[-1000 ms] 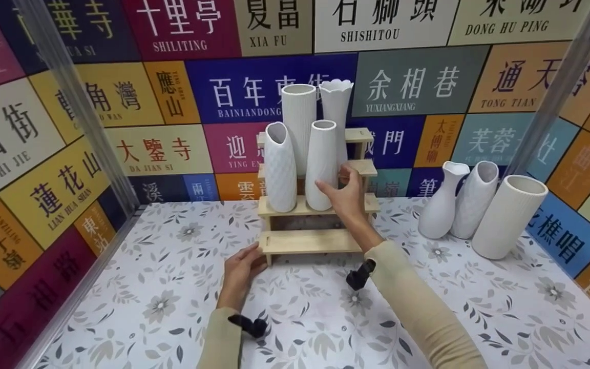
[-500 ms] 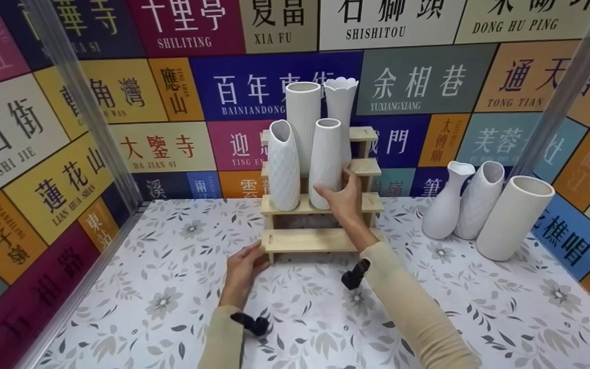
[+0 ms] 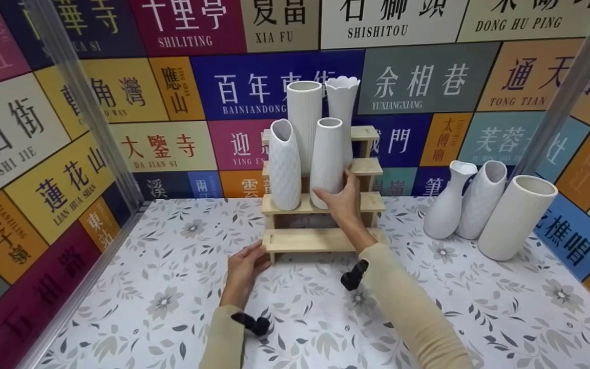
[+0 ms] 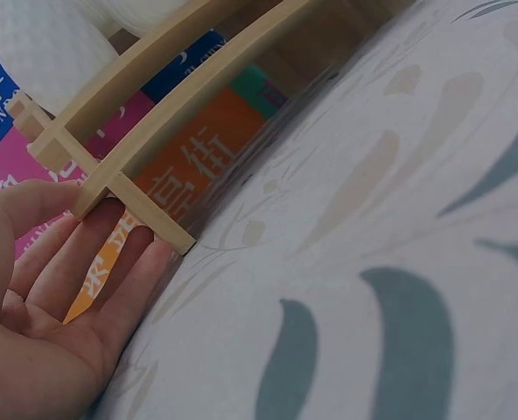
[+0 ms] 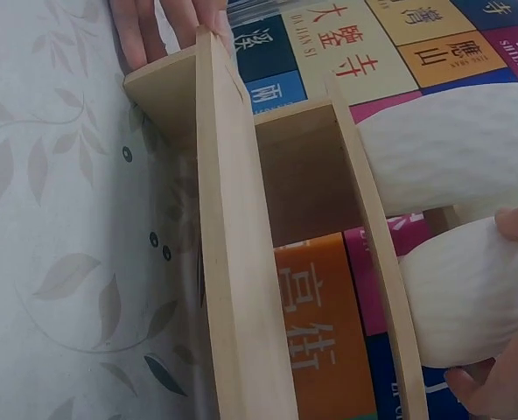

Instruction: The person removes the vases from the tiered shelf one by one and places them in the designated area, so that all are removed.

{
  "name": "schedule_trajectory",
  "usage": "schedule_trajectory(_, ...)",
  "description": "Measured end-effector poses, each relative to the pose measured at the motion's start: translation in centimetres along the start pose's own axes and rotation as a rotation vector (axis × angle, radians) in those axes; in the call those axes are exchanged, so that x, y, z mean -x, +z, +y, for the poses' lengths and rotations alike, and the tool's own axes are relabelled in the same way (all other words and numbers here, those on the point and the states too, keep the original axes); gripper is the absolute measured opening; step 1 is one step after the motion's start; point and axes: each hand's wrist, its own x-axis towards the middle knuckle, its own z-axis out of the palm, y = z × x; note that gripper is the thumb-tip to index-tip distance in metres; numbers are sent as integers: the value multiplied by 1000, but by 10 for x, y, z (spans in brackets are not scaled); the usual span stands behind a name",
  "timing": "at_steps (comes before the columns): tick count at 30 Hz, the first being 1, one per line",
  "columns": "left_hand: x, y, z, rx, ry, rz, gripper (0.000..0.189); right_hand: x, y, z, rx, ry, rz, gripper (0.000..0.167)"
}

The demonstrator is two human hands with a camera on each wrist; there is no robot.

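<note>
A stepped wooden stand (image 3: 315,240) holds several white vases. My right hand (image 3: 345,205) grips the lower part of a smooth tapered vase (image 3: 328,148), thumb in front and fingers round its right side. That vase (image 5: 456,289) stands upright on the second step from the bottom. To its left is a diamond-textured vase (image 3: 285,174) with a slanted mouth. Behind them rise a ribbed cylinder vase (image 3: 304,110) and a scalloped-rim vase (image 3: 342,100), their bases partly hidden. My left hand (image 3: 244,266) holds the stand's lower left front corner, its fingers (image 4: 136,289) around the leg.
On the right of the flower-patterned table (image 3: 172,287) stand three more white vases: a narrow-necked one (image 3: 443,210), a diamond-textured one (image 3: 481,205) and a ribbed cylinder (image 3: 516,220). Sign-printed walls (image 3: 407,82) enclose the table, with clear upright strips at the corners.
My right fingers have drawn in closer around the tapered vase's right side. The head view has shifted slightly. My left hand stays at the stand's corner.
</note>
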Motion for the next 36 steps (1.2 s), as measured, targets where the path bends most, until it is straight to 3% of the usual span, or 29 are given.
schedule_trajectory(10,-2,1,1,-14,-40,4,44,5,-5,2,31,-17,93,89)
schedule_trajectory(20,-2,0,1,-12,-37,3,44,22,-21,5,-9,-49,66,84)
schedule_trajectory(28,-1,1,2,11,-16,3,43,43,-44,11,-37,-86,64,84)
schedule_trajectory(36,-2,1,2,-27,-62,18,43,54,-75,27,-19,-68,113,83)
